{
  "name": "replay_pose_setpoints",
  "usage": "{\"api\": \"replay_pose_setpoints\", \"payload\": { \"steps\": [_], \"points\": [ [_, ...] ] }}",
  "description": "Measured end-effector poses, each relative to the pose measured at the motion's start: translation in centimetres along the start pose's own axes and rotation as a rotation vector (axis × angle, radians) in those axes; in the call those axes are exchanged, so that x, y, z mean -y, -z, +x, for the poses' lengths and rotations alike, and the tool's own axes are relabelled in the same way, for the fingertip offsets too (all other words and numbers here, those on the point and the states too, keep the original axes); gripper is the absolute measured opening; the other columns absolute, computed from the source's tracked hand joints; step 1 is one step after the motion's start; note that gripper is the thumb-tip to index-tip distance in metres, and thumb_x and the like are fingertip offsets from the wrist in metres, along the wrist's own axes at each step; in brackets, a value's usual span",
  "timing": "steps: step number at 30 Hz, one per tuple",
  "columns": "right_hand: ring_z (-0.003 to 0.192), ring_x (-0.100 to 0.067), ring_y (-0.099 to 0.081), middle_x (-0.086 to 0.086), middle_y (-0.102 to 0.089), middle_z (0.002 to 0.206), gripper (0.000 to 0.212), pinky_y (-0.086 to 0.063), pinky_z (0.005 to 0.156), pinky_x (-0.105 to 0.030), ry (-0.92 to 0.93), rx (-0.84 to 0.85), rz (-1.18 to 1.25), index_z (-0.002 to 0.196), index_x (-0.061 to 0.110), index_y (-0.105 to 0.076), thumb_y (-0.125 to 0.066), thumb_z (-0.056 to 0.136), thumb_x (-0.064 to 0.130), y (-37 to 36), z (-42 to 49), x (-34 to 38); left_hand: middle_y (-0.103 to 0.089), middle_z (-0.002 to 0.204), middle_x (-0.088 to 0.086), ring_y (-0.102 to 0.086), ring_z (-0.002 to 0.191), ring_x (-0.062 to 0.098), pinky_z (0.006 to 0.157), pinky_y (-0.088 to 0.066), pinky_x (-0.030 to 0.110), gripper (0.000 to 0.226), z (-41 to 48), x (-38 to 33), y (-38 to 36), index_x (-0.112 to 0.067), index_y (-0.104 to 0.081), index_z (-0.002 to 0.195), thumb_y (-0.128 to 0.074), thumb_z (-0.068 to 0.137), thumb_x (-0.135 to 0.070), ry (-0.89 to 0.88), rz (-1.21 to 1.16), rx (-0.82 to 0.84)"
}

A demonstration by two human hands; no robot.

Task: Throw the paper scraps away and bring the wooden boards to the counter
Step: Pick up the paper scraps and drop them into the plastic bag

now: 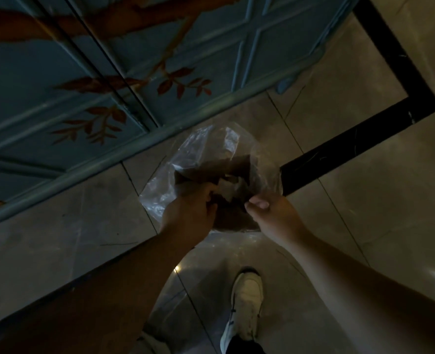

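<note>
Hands meet over a clear plastic bag (206, 159) above the tiled floor (364, 175): our left hand (188, 213) pinches paper scraps (233, 186) inside it, our right hand (270, 213) pinches its rim. We read no writing.

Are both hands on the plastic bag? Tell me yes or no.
Yes: the left hand and right hand each grip the clear plastic bag at its mouth, with brown paper scraps inside.

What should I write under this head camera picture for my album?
Both hands, left hand and right hand, hold a clear plastic bag of paper scraps.
</note>
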State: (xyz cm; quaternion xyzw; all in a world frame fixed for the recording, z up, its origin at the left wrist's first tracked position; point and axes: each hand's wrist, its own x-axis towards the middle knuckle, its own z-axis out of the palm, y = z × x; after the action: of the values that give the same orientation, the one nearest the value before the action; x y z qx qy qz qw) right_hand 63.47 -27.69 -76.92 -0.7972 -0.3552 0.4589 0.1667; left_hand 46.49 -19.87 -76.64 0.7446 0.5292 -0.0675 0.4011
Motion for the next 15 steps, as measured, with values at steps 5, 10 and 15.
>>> {"api": "replay_pose_setpoints", "payload": {
  "steps": [5, 10, 15],
  "points": [
    [0.076, 0.003, -0.056, 0.009, -0.064, 0.096, 0.021, -0.040, 0.061, -0.016, 0.093, 0.117, -0.253, 0.105, 0.027, -0.059, -0.057, 0.091, 0.042, 0.4, -1.7, 1.4, -0.065, 0.112, 0.000, -0.062, 0.098, 0.020, 0.083, -0.053, 0.042, 0.030, -1.5, -1.4, 2.7, -0.030, -0.051, 0.118, -0.056, 0.089, -0.030, -0.030, 0.002, -0.019],
    [0.100, -0.014, -0.061, 0.002, -0.061, 0.121, 0.046, -0.042, 0.068, -0.025, 0.260, 0.199, -0.480, 0.131, 0.029, -0.047, -0.052, 0.091, 0.051, 4.0, -3.7, 6.0, -0.058, 0.127, 0.006, -0.054, 0.113, 0.025, 0.091, -0.047, 0.043, 0.040, -3.8, -4.5, 8.2, -0.024, -0.048, 0.130, -0.054, 0.090, -0.031, -0.133, 0.152, -0.051],
    [0.122, -0.019, -0.051, 0.000, -0.049, 0.139, 0.058, -0.044, 0.078, -0.026, 0.440, 0.159, -0.590, 0.138, 0.031, -0.036, -0.051, 0.089, 0.055, 8.9, -7.7, 11.8, -0.053, 0.134, 0.006, -0.049, 0.119, 0.025, 0.094, -0.046, 0.042, 0.048, -7.8, -9.3, 15.4, -0.020, -0.043, 0.134, -0.053, 0.090, -0.035, -0.194, 0.371, -0.017]
  ]
}}
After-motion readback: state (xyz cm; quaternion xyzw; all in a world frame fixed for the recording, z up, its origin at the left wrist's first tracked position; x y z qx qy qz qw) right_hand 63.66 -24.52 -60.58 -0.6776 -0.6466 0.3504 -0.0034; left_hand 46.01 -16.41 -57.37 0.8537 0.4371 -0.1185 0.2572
